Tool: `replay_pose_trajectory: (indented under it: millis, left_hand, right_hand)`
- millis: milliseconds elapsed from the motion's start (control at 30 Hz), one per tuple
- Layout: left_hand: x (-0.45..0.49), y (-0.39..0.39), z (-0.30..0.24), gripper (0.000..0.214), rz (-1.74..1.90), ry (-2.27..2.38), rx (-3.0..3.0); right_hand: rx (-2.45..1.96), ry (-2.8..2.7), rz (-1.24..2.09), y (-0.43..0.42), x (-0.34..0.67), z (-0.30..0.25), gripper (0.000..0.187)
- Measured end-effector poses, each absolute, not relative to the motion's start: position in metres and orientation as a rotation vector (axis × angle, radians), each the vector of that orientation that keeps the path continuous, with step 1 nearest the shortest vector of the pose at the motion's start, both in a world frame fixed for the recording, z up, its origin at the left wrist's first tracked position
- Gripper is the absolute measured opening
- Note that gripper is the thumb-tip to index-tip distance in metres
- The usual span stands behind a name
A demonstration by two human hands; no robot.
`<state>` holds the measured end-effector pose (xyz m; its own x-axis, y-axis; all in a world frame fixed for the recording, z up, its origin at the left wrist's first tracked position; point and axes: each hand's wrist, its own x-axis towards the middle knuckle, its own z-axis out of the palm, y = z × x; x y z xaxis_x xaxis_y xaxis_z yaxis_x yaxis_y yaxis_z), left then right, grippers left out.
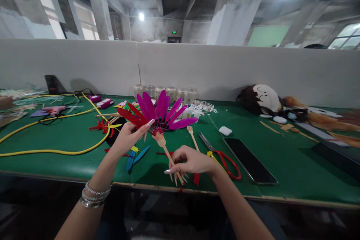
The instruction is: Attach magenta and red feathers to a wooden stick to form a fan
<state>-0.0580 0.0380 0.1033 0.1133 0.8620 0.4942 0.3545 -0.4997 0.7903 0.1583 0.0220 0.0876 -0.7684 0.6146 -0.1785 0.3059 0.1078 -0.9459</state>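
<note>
- A fan of magenta and red feathers (pixel 160 110) on a pale wooden stick (pixel 170 160) is raised above the green table top (pixel 70 135), between my hands.
- The feathers look light, soft and easily bent; the stiff stick looks the safer place to take hold.
- My left hand (pixel 129 138) is nearly closed, its fingers pinching near the feathers' base, though the exact contact is hard to tell.
- My right hand (pixel 191 161) curls shut around the stick's lower part.
- Just below lie blue feathers (pixel 134 159), a second wooden stick (pixel 193 138), red-handled scissors (pixel 225 163) and a black smartphone (pixel 249 159).
- Farther off stand clear glass jars (pixel 164 93), beside a pink glue gun (pixel 53 110) and a yellow cable (pixel 56 152).
- No brand or writing is legible.
</note>
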Motion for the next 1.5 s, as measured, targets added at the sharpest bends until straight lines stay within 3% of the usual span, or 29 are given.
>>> replay_pose_trajectory:
  millis: [733, 967, 1167, 1500]
  left_hand:
    - [-0.082, 0.046, 0.087, 0.041, 1.345, 1.153, 1.792]
    - [-0.128, 0.035, 0.035, 0.032, 1.214, 1.891, 1.821]
    - [-0.153, 0.015, -0.002, 0.036, 0.898, 1.993, 2.217]
    - [-0.167, 0.009, -0.011, 0.022, 0.903, 1.962, 2.18]
  right_hand:
    - [-0.929, -2.119, 1.582, 0.025, 0.159, 0.083, 0.027]
    - [-0.903, -2.0, 1.548, 0.026, 0.159, 0.086, 0.029]
    - [-0.93, -1.992, 1.541, 0.025, 0.159, 0.087, 0.031]
    - [-0.931, -2.005, 1.572, 0.026, 0.158, 0.084, 0.032]
